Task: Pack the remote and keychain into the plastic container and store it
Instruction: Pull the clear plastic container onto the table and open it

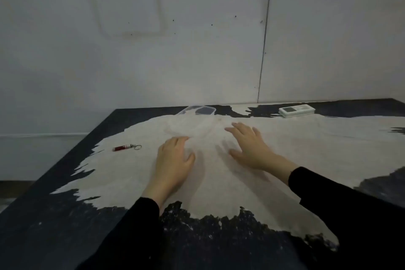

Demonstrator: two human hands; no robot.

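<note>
Clear plastic makes the container hard to see; it sits in the middle of the table, a bit blurry, open on top so things can drop in; what looks like its clear lid lies just behind it, near the wall. Both hands are empty and reach toward it; the left hand has its fingers close together and a little bent, with the tips at the near edge of the container; the right hand has its fingers spread out flat, just beside the container on the right; I think they are about to hold it or pull it closer. The red keychain lies by itself to the left, apart from the hands, not packed yet. The white remote lies far back on the right by the wall, not packed either.
</note>
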